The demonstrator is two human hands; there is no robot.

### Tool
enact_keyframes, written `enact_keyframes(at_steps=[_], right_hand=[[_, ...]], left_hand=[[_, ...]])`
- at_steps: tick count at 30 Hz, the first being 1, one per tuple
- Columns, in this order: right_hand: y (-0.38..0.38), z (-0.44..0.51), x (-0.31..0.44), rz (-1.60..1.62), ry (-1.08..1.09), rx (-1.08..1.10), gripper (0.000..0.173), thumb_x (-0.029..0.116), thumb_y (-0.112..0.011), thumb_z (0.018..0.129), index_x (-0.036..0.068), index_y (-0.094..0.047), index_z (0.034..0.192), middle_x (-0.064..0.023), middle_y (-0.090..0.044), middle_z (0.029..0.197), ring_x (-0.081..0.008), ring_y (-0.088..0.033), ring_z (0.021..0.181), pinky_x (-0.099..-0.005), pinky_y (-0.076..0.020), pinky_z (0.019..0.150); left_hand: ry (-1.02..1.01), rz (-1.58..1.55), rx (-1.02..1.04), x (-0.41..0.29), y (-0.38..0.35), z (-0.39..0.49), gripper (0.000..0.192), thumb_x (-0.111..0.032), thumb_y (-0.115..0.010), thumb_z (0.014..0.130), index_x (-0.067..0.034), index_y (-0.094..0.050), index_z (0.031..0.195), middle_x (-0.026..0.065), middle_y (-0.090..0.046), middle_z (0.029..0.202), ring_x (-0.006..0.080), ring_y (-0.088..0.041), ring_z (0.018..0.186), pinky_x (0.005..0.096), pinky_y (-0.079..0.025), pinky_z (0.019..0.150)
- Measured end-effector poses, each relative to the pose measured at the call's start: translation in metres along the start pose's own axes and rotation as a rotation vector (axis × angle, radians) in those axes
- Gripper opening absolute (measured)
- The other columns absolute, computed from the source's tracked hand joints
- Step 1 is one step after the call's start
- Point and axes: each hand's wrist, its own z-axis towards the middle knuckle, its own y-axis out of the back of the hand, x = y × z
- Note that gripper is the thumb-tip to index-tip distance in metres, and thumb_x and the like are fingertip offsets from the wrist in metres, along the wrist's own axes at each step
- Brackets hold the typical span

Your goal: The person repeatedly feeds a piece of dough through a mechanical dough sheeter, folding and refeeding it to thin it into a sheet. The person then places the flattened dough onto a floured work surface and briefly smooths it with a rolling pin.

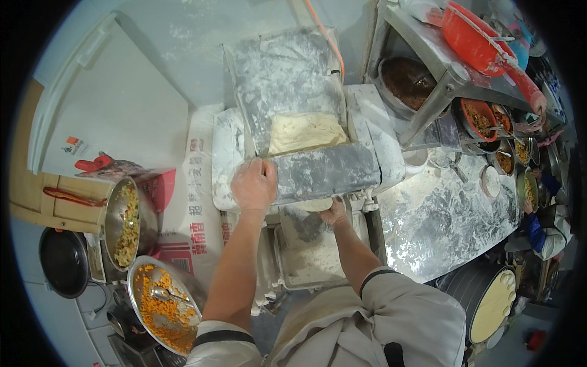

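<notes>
A floured dough sheeter (328, 169) stands before me, with a slab of pale dough (305, 132) lying on its sloped metal feed plate (289, 78) against the roller cover. My left hand (254, 183), curled, rests at the left end of the cover; whether it grips the edge cannot be seen. Under the cover, my right hand (335, 212) touches the edge of a dough sheet (315, 204) that shows below the machine. The right fingers are partly hidden. Beneath lies a floury metal tray (312, 261).
A floured steel worktable (440, 215) is at right, below a metal shelf with a red basin (477, 41). Steel bowls of chopped filling (126, 225) and orange filling (160, 316) stand at left, near flour sacks (202, 183). Another person (545, 234) is at far right.
</notes>
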Motion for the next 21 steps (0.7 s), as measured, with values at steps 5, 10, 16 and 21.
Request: enact_keyframes(at_steps=[5, 10, 16, 21], right_hand=[[-0.026, -0.024, -0.007, -0.029, -0.059, 0.195, 0.045, 0.034, -0.062, 0.104, 0.002, -0.064, 0.136, -0.0136, -0.072, 0.134, -0.0343, -0.067, 0.123, -0.0496, -0.0503, 0.113], [-0.070, -0.094, 0.019, -0.384, -0.069, 0.010, 0.042, 0.017, -0.071, 0.097, 0.002, -0.064, 0.136, -0.0129, -0.072, 0.132, -0.0297, -0.071, 0.118, -0.0441, -0.0545, 0.105], [-0.106, -0.183, 0.039, -0.674, -0.055, -0.063, 0.041, 0.006, -0.075, 0.093, -0.001, -0.067, 0.132, -0.0110, -0.072, 0.131, -0.0237, -0.071, 0.118, -0.0384, -0.0570, 0.098], [-0.095, -0.216, 0.040, -0.799, -0.088, -0.108, 0.048, 0.004, -0.075, 0.092, 0.000, -0.063, 0.139, -0.0090, -0.073, 0.127, -0.0204, -0.068, 0.118, -0.0340, -0.0529, 0.100]], left_hand=[[0.031, -0.020, 0.053, 0.001, 0.001, -0.002, 0.029, -0.026, -0.065, 0.096, -0.008, -0.061, 0.075, 0.0184, -0.067, 0.076, 0.0419, -0.066, 0.074, 0.0556, -0.050, 0.066], [0.052, 0.000, 0.067, 0.000, 0.000, -0.003, 0.031, -0.029, -0.064, 0.097, -0.007, -0.061, 0.075, 0.0189, -0.067, 0.076, 0.0427, -0.066, 0.075, 0.0562, -0.050, 0.067], [0.017, 0.034, 0.021, 0.000, 0.001, -0.003, 0.026, -0.023, -0.067, 0.093, -0.009, -0.062, 0.071, 0.0150, -0.068, 0.074, 0.0383, -0.067, 0.071, 0.0529, -0.052, 0.064], [0.026, 0.051, 0.033, -0.001, 0.002, -0.003, 0.027, -0.025, -0.065, 0.094, -0.009, -0.063, 0.072, 0.0150, -0.069, 0.076, 0.0378, -0.068, 0.075, 0.0524, -0.053, 0.067]])
